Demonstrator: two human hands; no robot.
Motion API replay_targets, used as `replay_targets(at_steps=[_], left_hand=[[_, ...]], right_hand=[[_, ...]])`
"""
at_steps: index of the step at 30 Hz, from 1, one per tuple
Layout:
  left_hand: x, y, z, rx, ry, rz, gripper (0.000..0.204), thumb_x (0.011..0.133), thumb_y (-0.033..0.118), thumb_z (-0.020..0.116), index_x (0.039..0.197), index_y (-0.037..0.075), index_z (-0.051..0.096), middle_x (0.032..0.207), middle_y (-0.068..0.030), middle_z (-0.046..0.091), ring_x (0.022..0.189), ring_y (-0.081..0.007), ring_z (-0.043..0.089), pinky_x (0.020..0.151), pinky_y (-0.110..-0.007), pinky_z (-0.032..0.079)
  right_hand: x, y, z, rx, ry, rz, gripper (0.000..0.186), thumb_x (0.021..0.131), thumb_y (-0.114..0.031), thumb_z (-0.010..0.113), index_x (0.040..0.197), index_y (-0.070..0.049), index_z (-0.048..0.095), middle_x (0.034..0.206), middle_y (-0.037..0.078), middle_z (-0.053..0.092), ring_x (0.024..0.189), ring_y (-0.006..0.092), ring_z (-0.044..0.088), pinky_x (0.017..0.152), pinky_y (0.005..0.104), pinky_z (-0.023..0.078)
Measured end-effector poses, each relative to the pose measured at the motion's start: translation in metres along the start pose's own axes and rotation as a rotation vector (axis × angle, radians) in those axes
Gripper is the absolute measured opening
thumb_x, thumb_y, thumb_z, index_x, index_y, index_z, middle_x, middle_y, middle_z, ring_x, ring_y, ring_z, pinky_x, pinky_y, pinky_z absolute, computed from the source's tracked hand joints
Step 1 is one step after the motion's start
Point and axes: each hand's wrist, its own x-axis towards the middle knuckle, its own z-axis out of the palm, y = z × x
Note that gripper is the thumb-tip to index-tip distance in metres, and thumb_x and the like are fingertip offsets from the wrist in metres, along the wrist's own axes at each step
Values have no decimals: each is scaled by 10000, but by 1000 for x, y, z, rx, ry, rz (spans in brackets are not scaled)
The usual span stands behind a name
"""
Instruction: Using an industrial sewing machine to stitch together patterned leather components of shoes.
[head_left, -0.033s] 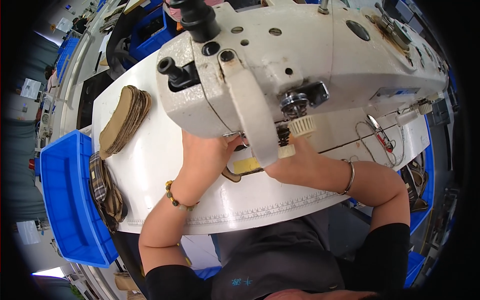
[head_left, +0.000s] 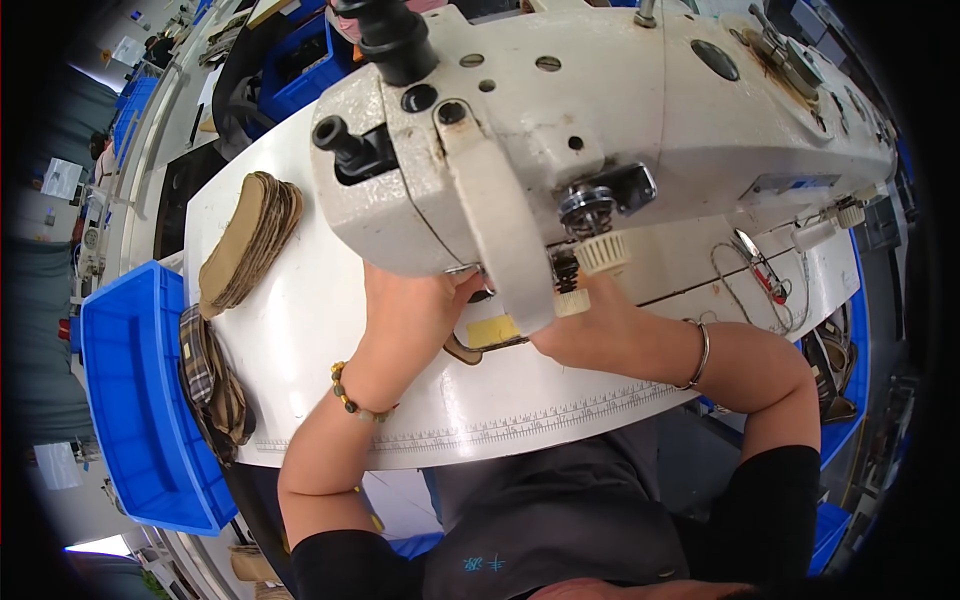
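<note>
Both hands are at the needle end of a white sewing machine (head_left: 540,130). My left hand (head_left: 412,312) rests on the table left of the needle area. Its thumb is bent in toward the fingers, which look closed, but the machine head hides their tips and whatever they hold. My right hand (head_left: 588,328) lies right of the needle area, its fingers hidden behind the machine's pale lever (head_left: 505,215). Between the hands, the curved edge of a brown fabric piece (head_left: 462,349) shows beside a yellow patch (head_left: 492,331) on the machine bed.
A stack of curved brown fabric pieces (head_left: 250,245) lies on the white table (head_left: 310,390), left of the machine. Plaid fabric pieces (head_left: 215,375) hang by a blue bin (head_left: 150,400) at the left edge. Red-handled snips (head_left: 768,278) and a loose cord lie at right.
</note>
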Motion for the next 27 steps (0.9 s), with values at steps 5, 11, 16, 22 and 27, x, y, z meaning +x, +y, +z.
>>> replay_targets(at_steps=[5, 11, 16, 22, 27], left_hand=[[4, 1, -2, 124, 49, -18, 139, 720, 165, 807, 852, 130, 782, 836, -64, 717, 719, -245, 686, 583, -354, 540], [-5, -17, 9, 266, 60, 1, 169, 706, 180, 819, 866, 131, 800, 833, -61, 725, 738, -252, 664, 673, -370, 519], [-7, -22, 12, 232, 6, -51, 207, 711, 172, 823, 907, 118, 792, 857, -52, 733, 816, -253, 678, 746, -366, 529], [-1, -23, 13, 217, 59, -22, 299, 720, 105, 786, 1017, 125, 768, 962, -58, 732, 898, -259, 683, 792, -373, 542], [-1, -24, 13, 207, 53, -18, 328, 723, 102, 774, 1048, 145, 764, 962, -51, 730, 888, -264, 680, 772, -367, 542]], right_hand=[[0, 9, -17, 120, -112, 23, 138, 584, -106, 683, 590, -71, 550, 591, 85, 538, 521, 250, 588, 443, 375, 450], [14, 13, -51, 141, -487, 20, 477, 765, -72, 653, 1237, -14, 622, 960, 152, 682, 777, 251, 674, 553, 340, 501], [17, 12, -44, 214, -61, 83, 162, 655, -72, 677, 562, -73, 544, 583, 117, 543, 489, 258, 588, 430, 372, 452], [16, 11, -41, 239, -64, 97, 138, 658, -72, 677, 581, -76, 563, 589, 116, 554, 512, 265, 604, 446, 378, 467], [18, 14, -52, 123, -541, 22, 449, 830, -74, 625, 1273, -6, 599, 961, 99, 644, 736, 248, 653, 535, 343, 493]])
